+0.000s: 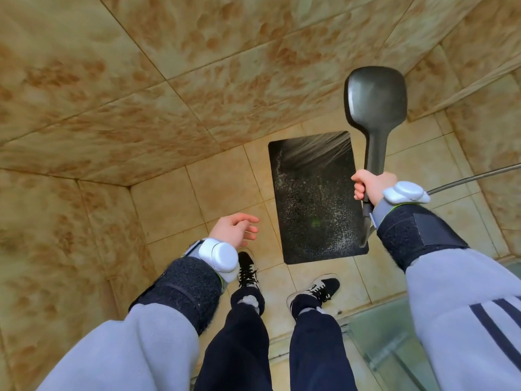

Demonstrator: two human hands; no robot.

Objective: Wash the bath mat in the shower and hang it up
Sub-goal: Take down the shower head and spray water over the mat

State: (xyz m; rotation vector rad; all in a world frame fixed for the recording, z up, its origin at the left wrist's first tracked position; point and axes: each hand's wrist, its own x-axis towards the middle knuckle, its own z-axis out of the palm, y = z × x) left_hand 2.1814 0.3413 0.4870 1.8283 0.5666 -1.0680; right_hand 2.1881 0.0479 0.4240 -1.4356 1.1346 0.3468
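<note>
Around me stand brown-mottled tiled walls (141, 80), and beneath them spreads the pale tiled floor (220, 193). Flat on that floor, just ahead of my shoes (321, 289), lies the black bath mat (315, 198), wet and speckled with droplets. Over its far right corner I hold the dark shower head (376, 94), which sprays water onto the mat. My right hand (369, 184) grips its handle. My left hand (234, 228) hangs free, fingers relaxed, holding nothing.

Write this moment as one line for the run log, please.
stage: rinsing | right hand: grips shower head, spraying | left hand: free, holds nothing | bath mat: flat on floor, wet, not hung
</note>
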